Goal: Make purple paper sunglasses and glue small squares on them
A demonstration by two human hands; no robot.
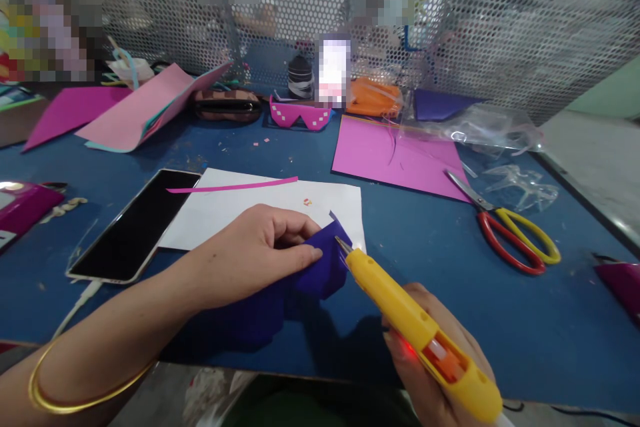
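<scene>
My left hand (265, 247) pinches a folded dark purple sheet (324, 273), its thumb pressed on the near face and the other fingers behind. In my right hand (425, 347) is a yellow hot glue gun (407, 313), and a red light glows near its grip. The metal nozzle touches or nearly touches the sheet's upper right edge, beside a thin purple strip that stands out from it. Beneath and behind the left hand lies a white sheet (240, 203), with a narrow magenta strip (235, 185) across its top edge.
Red-and-yellow scissors (505, 227) lie at the right near a pink-purple sheet (395, 157). A phone (133, 227) on a cable sits at the left. Pink toy sunglasses (300, 115), a brown case (227, 107) and pink sheets (140, 107) stand by the perforated metal screen (295, 3).
</scene>
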